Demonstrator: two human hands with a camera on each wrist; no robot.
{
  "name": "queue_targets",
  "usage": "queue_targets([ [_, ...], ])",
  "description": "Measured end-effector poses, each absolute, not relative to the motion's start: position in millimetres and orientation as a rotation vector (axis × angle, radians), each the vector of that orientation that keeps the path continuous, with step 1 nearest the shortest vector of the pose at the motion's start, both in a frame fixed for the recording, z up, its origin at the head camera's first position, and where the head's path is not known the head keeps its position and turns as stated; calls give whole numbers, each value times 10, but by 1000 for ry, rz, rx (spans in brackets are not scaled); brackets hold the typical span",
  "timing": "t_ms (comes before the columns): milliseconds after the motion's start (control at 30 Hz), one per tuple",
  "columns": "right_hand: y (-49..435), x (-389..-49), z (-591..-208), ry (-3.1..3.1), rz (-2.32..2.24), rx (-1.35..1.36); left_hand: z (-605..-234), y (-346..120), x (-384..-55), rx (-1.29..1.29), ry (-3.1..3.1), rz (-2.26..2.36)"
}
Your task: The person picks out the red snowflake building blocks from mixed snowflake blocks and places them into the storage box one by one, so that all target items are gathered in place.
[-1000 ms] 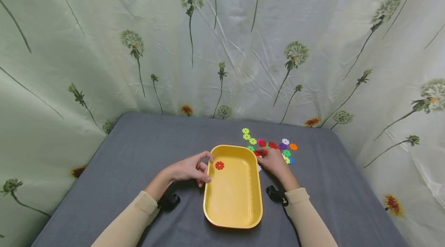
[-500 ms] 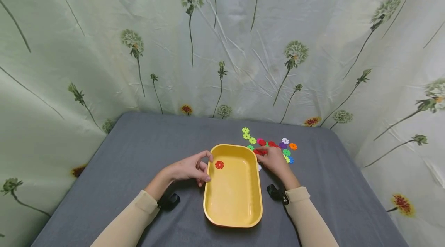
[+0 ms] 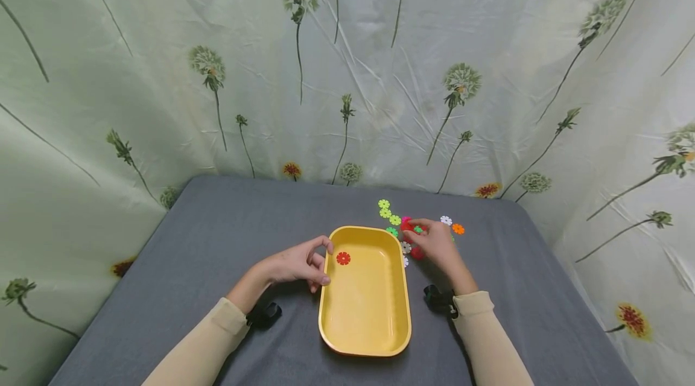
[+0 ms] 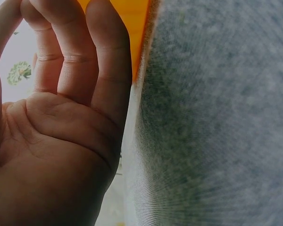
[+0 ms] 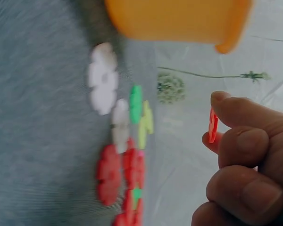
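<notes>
My left hand (image 3: pixel 297 262) grips the left rim of a yellow plastic tray (image 3: pixel 365 307), its index finger over the edge and its thumb low on the side. One red snowflake disc (image 3: pixel 343 259) lies inside, near the tray's upper left corner. Beyond the tray's right side, my right hand (image 3: pixel 438 245) pinches another red snowflake disc (image 5: pixel 212 125) between thumb and index finger, edge-on to the right wrist camera and up off the table. Under and around that hand lie more discs, among them a red one (image 5: pixel 108 175) and a white one (image 5: pixel 103 79).
Yellow-green discs (image 3: pixel 385 213) trail away behind the tray's upper right corner. Farther right lie an orange disc (image 3: pixel 458 229) and a white disc (image 3: pixel 446 221). A grey cloth (image 3: pixel 244 211) covers the table, and a flower-print curtain (image 3: pixel 374 72) hangs behind it.
The right hand has lifted and shifted slightly right with a red snowflake disc in its fingertips, uncovering white and red discs beside the tray. The left hand and tray stay nearly put.
</notes>
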State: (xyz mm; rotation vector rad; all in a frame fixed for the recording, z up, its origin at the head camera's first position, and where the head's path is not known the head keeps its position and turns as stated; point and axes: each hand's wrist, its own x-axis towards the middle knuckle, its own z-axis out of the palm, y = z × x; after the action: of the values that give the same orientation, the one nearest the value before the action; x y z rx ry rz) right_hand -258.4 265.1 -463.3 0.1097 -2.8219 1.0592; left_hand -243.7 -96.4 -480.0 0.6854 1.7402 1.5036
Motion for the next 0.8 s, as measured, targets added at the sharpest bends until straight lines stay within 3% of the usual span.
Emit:
queue_targets([
  [500, 2379, -2331, -4125, -2823, 1251, 83, -4803, -958, -2398, 674, 1714, 1519],
  [800, 2165, -2311, -4037, -2770, 1308, 184, -4805, -957, -2412, 691, 1711, 1523],
])
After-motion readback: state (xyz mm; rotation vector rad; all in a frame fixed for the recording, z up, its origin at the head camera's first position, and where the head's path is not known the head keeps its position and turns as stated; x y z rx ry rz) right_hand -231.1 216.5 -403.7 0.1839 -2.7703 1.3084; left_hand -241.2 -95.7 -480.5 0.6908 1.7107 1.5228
